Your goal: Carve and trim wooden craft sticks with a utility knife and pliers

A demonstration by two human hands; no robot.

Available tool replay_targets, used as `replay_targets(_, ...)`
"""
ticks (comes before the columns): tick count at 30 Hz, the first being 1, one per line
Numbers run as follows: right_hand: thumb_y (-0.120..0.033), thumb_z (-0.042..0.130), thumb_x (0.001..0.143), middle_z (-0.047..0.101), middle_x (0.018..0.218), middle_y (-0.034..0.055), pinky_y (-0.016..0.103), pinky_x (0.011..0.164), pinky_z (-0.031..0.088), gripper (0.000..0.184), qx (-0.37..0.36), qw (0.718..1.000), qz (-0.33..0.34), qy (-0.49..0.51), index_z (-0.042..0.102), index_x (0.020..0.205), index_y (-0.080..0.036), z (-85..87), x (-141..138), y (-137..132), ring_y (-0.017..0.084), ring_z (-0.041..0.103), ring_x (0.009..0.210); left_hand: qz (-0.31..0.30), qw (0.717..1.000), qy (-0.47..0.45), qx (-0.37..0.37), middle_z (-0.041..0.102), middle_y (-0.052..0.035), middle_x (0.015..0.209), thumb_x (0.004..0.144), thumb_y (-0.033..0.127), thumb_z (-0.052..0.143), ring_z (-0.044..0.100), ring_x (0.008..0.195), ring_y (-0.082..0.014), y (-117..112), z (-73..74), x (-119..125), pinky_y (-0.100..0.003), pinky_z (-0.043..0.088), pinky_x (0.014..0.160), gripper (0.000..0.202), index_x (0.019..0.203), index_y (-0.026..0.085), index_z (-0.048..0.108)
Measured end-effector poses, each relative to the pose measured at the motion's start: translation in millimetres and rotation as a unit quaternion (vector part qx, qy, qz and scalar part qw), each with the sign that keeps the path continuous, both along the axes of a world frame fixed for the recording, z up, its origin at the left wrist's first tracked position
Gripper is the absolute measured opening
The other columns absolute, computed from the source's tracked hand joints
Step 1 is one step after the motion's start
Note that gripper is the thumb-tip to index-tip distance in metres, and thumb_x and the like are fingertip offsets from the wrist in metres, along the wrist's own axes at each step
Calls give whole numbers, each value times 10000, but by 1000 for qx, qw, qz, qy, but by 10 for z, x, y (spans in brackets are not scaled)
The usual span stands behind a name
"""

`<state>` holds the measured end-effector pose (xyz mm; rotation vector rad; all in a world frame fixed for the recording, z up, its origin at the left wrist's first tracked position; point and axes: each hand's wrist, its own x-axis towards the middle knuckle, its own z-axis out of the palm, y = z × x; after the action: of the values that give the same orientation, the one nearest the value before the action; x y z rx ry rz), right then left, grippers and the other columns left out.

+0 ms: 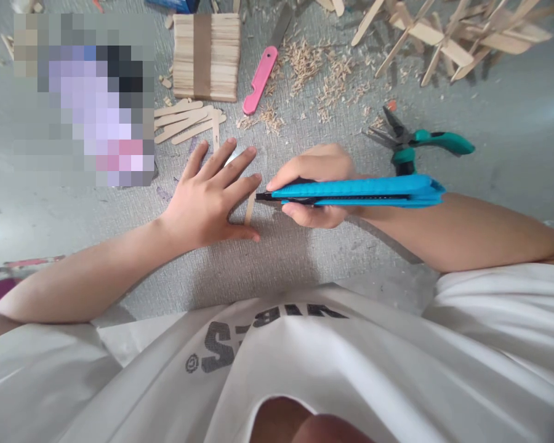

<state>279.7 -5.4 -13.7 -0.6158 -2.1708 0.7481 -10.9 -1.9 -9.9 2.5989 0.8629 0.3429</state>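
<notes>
My left hand lies flat on the grey textured table with its fingers spread. A wooden craft stick shows between its index finger and thumb; the rest of the stick is hidden under the hand. My right hand is closed around a blue utility knife, gripped near its front end. The knife's dark tip points left and meets the edge of the craft stick, close to my left index finger. Whether the tip presses into the wood I cannot tell.
Beyond my hands lie a banded bundle of craft sticks, loose sticks, a pink folding knife with its blade out, and wood shavings. Green-handled pliers rest at the right, below a structure of crossed sticks.
</notes>
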Motion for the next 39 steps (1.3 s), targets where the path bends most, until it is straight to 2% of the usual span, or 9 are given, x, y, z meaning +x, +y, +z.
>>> replay_targets(10, -386, 736, 1010, 762, 819, -47, 264, 605, 449, 179, -162, 980, -113, 20, 698, 1073, -223, 147, -240, -285, 105, 634, 640, 69, 996, -39, 31, 614, -202, 1762, 957, 867, 766, 563, 1668, -482, -37, -39, 10, -716, 405, 1395, 727, 1368, 270, 709)
replay_targets(15, -306, 721, 997, 760, 815, -64, 268, 609, 422, 98, -132, 985, -109, 27, 687, 1041, -227, 119, -224, -257, 89, 591, 621, 82, 994, -51, 45, 731, -190, 1600, 990, 823, 760, 592, 1615, -480, -8, -19, -13, -688, 443, 1341, 619, 1255, 266, 708)
replay_targets(21, -376, 727, 998, 745, 801, -45, 301, 641, 487, 138, -107, 984, -135, 39, 679, 997, -247, 57, -206, -198, 131, 621, 642, 115, 990, -26, 76, 758, -165, 1436, 1115, 346, 667, 643, 1442, -441, 9, 49, 3, -678, 488, 1180, 115, 1091, 244, 715)
replay_targets(24, -428, 728, 1022, 738, 790, -37, 322, 641, 523, 173, -98, 979, -174, 50, 718, 1057, -259, 87, -211, -197, 158, 652, 651, 104, 988, -8, 110, 755, -175, 1356, 1078, 232, 653, 651, 1322, -422, -9, 46, 17, -643, 509, 1097, 60, 1044, 224, 702)
replay_targets(29, -417, 814, 1065, 856, 1046, 52, 379, 830, 660, 178, -17, 969, -230, 94, 787, 1117, -248, 96, -211, -152, 216, 795, 897, 86, 978, 13, 189, 756, -187, 1243, 1057, 179, 618, 640, 1141, -386, -33, 17, 20, -532, 504, 892, 69, 1036, 220, 669)
replay_targets(31, -386, 915, 998, 838, 1025, 26, 354, 825, 664, 272, -18, 959, -238, 152, 787, 1200, -256, 19, -213, -103, 197, 786, 887, 70, 980, -11, 189, 762, -160, 1128, 1090, 202, 568, 639, 1018, -335, -18, 20, 15, -486, 500, 829, 110, 1025, 231, 652)
replay_targets(33, -388, 987, 924, 762, 910, -51, 281, 704, 644, 572, -64, 952, -169, 246, 702, 1414, -312, -88, -225, -53, 147, 730, 739, 62, 985, -55, 154, 746, -118, 1010, 1124, 221, 511, 631, 913, -282, 11, 37, 7, -440, 508, 787, 168, 1010, 240, 633)
replay_targets(36, -505, 1036, 843, 717, 1402, 31, 305, 820, 719, 975, -118, 948, -104, 277, 460, 1626, -421, -210, -256, -13, 178, 823, 983, 90, 981, -142, 93, 739, -83, 969, 1163, 269, 466, 660, 877, -240, 52, 70, -3, -397, 539, 781, 213, 1075, 241, 658)
replay_targets(39, -741, 972, 821, 440, 1764, 165, 452, 1071, 723, 1170, -120, 954, -92, 257, 285, 1719, -440, -228, -286, -30, 295, 757, 1352, 153, 957, -247, 12, 746, -81, 992, 1195, 412, 500, 674, 872, -223, 56, 83, 10, -382, 563, 787, 273, 1150, 244, 710)
